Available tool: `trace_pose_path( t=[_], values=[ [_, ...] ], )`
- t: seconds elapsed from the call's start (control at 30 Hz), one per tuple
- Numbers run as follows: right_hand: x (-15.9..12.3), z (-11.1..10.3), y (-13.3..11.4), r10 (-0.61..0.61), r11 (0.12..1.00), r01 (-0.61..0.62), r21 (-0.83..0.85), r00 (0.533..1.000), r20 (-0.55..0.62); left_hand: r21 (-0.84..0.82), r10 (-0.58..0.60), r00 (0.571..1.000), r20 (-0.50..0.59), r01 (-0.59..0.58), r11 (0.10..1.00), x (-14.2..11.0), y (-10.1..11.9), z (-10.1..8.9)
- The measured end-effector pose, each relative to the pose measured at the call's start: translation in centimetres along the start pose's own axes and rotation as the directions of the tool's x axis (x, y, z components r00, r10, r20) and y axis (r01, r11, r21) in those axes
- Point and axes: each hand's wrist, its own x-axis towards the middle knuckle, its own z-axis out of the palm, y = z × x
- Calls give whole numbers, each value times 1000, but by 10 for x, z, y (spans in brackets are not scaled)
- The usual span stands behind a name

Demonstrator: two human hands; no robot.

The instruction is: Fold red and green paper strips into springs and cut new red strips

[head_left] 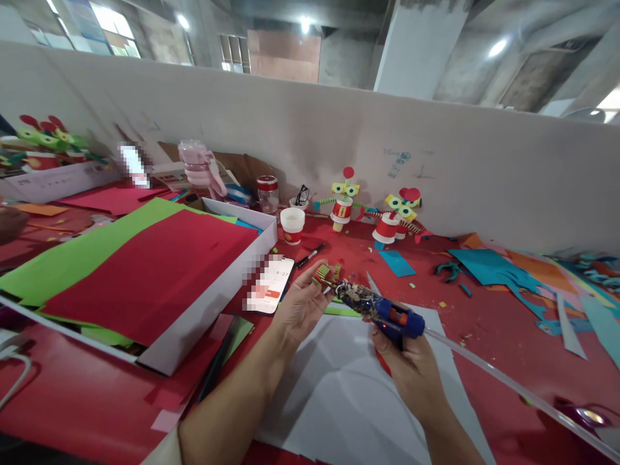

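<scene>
In my right hand (411,361) is a blue hot glue gun (392,315), its front crusted with dark residue. A long clear glue stick (508,374) sticks out of its back end. My left hand (303,307) pinches a small folded green and red paper strip (323,272). The nozzle points left and lies close by the strip; whether they touch I cannot tell. Both hands are above a white sheet (349,387) on the red table.
Left stands a white box (213,310) with red and green paper. A phone (271,284), a paper cup (292,226) and a marker (310,255) lie beyond my left hand. Two paper-cup figures (341,208) stand by the wall. Blue paper scraps (498,271) and pliers (448,271) lie right.
</scene>
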Motion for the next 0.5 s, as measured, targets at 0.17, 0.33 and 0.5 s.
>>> trace_pose_path(
  t=[0.17,0.33,0.5],
  values=[
    [0,2,-3,-21,1000,21,0,1000,21,-23,2,1000,-1,-2,1000,0,0,2],
    [-4,2,0,-200,966,192,-174,979,-30,11,11,999,-32,-11,1000,1,2,2],
    [-3,2,0,-366,907,350,-235,930,-27,78,59,997,-39,-56,995,2,3,2]
  ],
)
